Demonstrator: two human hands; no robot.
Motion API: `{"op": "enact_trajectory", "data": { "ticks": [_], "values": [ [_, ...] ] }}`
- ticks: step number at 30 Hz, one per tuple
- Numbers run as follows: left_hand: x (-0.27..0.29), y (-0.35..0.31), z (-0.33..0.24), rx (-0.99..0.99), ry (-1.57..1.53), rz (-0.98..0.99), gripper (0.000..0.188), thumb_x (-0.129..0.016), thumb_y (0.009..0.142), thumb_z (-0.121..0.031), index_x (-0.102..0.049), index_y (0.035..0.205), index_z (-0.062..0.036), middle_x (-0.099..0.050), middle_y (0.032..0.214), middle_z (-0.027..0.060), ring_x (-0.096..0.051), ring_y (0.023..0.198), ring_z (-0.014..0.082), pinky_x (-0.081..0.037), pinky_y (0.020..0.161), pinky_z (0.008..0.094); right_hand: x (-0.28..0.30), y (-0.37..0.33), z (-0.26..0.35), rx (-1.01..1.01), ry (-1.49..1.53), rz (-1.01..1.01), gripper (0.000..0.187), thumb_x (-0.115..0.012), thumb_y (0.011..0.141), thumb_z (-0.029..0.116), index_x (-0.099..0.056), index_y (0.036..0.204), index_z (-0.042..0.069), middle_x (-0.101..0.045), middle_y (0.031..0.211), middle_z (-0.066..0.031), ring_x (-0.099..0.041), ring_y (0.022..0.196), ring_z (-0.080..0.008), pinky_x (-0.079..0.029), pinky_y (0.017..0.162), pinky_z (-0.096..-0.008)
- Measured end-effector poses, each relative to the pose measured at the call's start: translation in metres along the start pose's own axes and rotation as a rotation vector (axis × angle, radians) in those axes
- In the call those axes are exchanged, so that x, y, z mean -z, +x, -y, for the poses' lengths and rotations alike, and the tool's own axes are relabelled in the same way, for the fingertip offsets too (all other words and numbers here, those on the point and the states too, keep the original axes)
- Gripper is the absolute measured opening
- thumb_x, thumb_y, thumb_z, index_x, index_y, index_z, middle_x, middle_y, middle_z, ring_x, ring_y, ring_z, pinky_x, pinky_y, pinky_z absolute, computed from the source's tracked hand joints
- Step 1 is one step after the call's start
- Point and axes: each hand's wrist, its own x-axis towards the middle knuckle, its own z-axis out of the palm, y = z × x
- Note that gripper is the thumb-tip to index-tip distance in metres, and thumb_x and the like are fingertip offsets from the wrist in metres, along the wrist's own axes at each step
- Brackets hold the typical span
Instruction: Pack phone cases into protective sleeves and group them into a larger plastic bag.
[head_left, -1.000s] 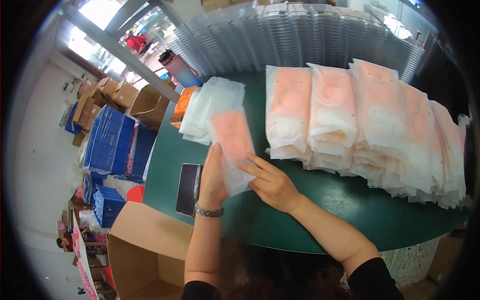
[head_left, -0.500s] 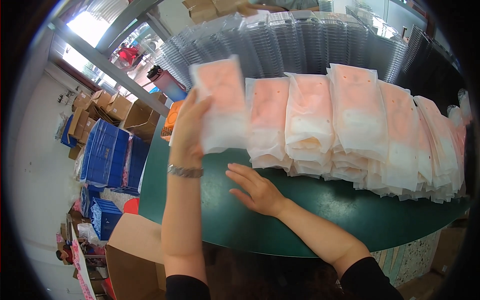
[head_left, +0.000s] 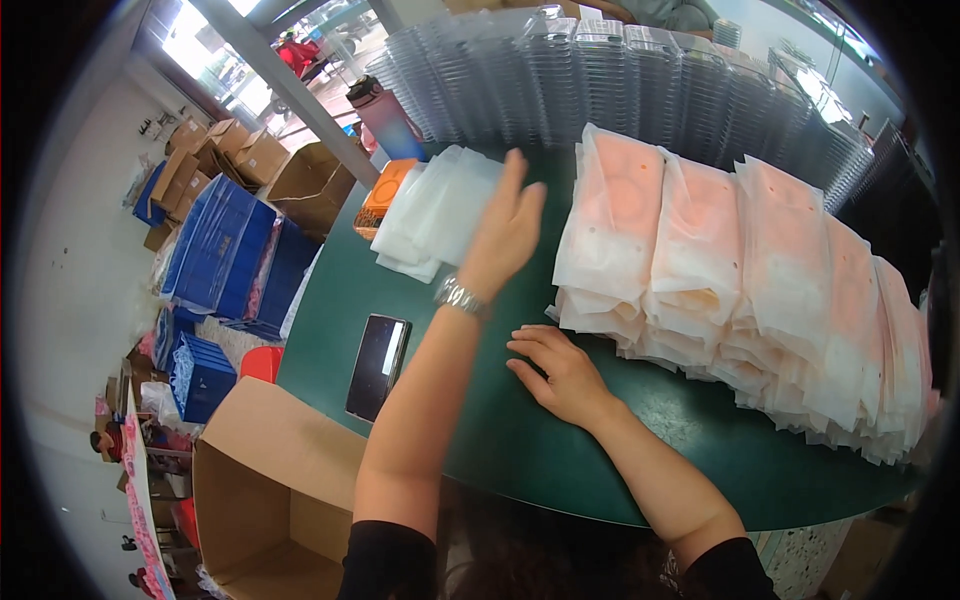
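Note:
My left hand, with a metal watch on the wrist, hovers over the green table, slightly blurred. Its fingers are stretched out and it holds nothing. Beside it on the left lies a small pile of flat, translucent white bags. My right hand rests on the table with fingers loosely extended, also holding nothing. Just beyond it, a row of overlapping stacks of frosted pouches with peach-coloured contents fills the right side. What exactly is inside the pouches cannot be made out.
Tall stacks of clear plastic containers line the back. An orange basket and a pink-and-blue bottle stand at far left. A phone lies nearer. An open cardboard box sits off the near left edge, with blue crates beyond.
My left hand has let go of the peach pouch it held and is now bare. The view has shifted left, bringing the white bags and phone into sight. My right hand stays on the table.

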Motion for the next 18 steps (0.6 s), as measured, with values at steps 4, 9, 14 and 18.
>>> {"op": "enact_trajectory", "data": {
  "ticks": [4, 9, 14, 18],
  "values": [
    [0.033, -0.044, 0.096, -0.215, 1.169, -0.194, 0.051, -0.054, 0.097, -0.022, -0.05, 0.142, 0.0022, -0.048, 0.149, 0.0235, -0.036, 0.146, 0.0389, -0.02, 0.122, 0.0571, -0.004, 0.011, 0.004, 0.011, 0.035, -0.031, 0.02, -0.073, 0.09, 0.012, -0.071, 0.106, 0.001, -0.071, 0.11, -0.0151, -0.065, 0.111, -0.0332, -0.053, 0.096, -0.0412],
    [0.01, -0.08, 0.083, -0.163, 0.754, -0.001, 0.031, -0.061, 0.093, -0.014, -0.065, 0.122, -0.0056, -0.059, 0.129, 0.0183, -0.051, 0.129, 0.0368, -0.028, 0.117, 0.0566, 0.002, 0.011, 0.006, 0.013, 0.046, -0.052, 0.018, -0.073, 0.088, 0.009, -0.071, 0.103, -0.002, -0.072, 0.103, -0.0152, -0.068, 0.105, -0.0325, -0.053, 0.094, -0.0404],
    [0.029, -0.082, 0.097, -0.391, 0.161, -0.166, 0.049, -0.07, 0.088, -0.021, -0.062, 0.136, -0.0134, -0.051, 0.145, 0.017, -0.047, 0.134, 0.0374, -0.033, 0.115, 0.0502, 0.0, 0.01, 0.016, 0.024, -0.011, -0.055, 0.017, -0.074, 0.085, 0.001, -0.071, 0.102, -0.003, -0.072, 0.103, -0.0168, -0.069, 0.102, -0.0312, -0.054, 0.089, -0.0381],
    [0.038, -0.083, 0.106, -0.397, 0.288, -0.204, 0.048, -0.069, 0.087, -0.021, -0.062, 0.134, -0.0139, -0.046, 0.152, 0.0145, -0.039, 0.141, 0.0389, -0.03, 0.115, 0.057, -0.001, 0.018, 0.023, 0.115, -0.134, -0.073, 0.017, -0.073, 0.084, 0.0, -0.071, 0.101, -0.003, -0.072, 0.104, -0.0163, -0.068, 0.098, -0.0313, -0.053, 0.087, -0.0382]
  ]
}}
